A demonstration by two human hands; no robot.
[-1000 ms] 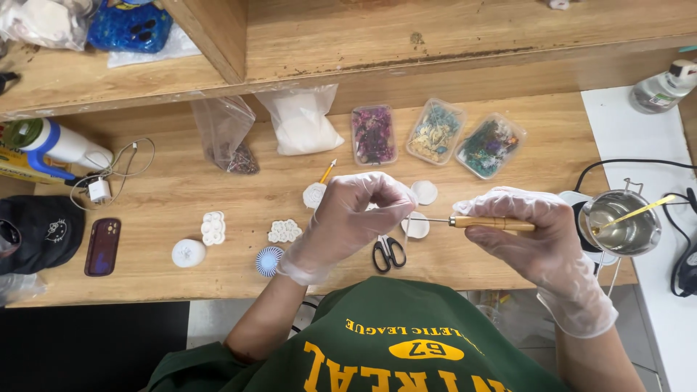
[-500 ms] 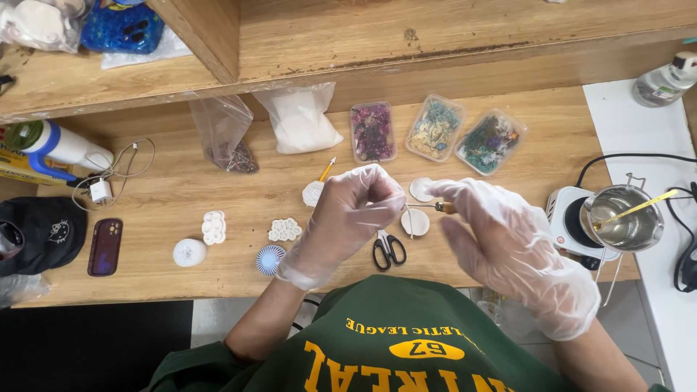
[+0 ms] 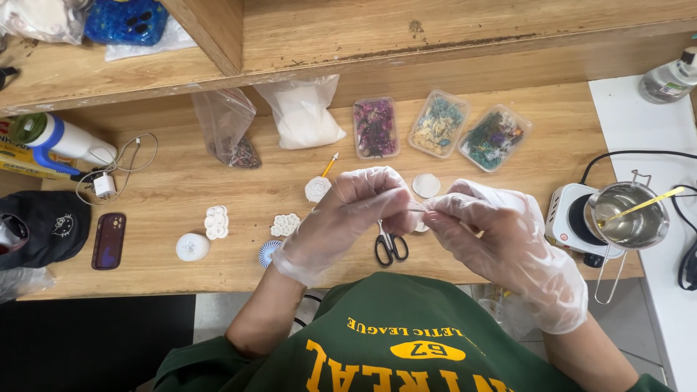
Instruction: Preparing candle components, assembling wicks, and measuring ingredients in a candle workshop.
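left hand (image 3: 348,214) – pinched shut on thin wick (image 3: 415,210) | right hand (image 3: 501,243) – pinches its other end | scissors (image 3: 390,247) beneath

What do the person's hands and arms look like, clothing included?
Both the left hand and right hand wear thin, clear, crinkly disposable plastic gloves ending loosely at the wrists. Forearms are bare; dark green sleeves of a green top with yellow lettering start near the elbows.
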